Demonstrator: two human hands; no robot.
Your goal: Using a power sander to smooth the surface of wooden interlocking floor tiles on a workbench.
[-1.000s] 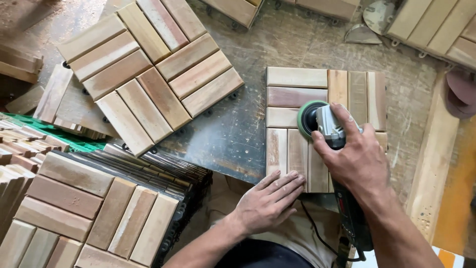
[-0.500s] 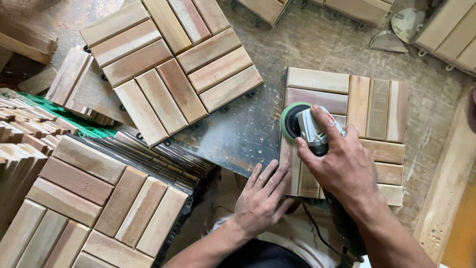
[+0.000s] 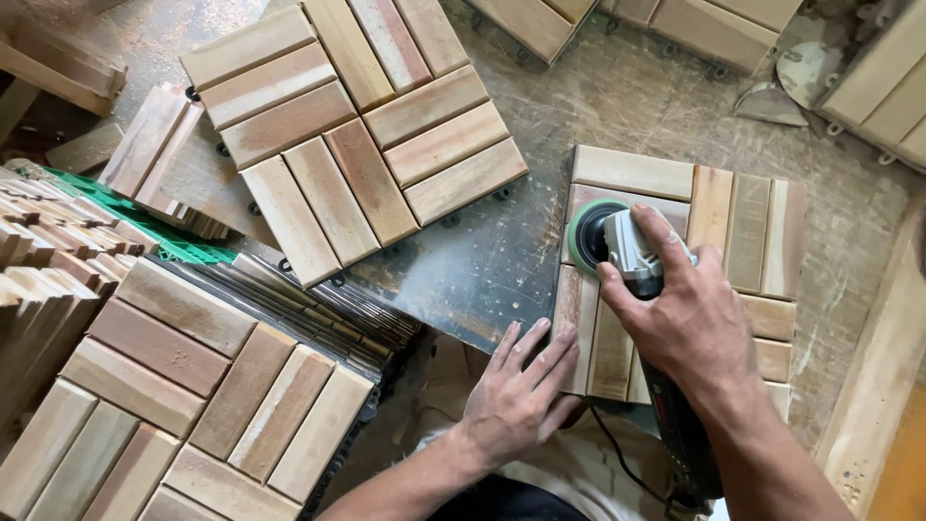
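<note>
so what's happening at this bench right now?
A person is sanding a wooden tile on a dusty metal table. The right hand has a grip on a power sander, its green disc pressed on the tile's left slats. The left hand lies flat on the tile's near left corner, steadying it. Another tile lies to the left, and a stack of tiles sits at lower left.

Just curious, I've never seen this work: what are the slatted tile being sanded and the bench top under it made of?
The slatted tile looks like bare, unvarnished wood: visible grain, matte slats of mixed pale and reddish tones. The bench top seems to be dark metal sheet, scratched, dull and dusted with sawdust, though painted board can't be ruled out.
</note>
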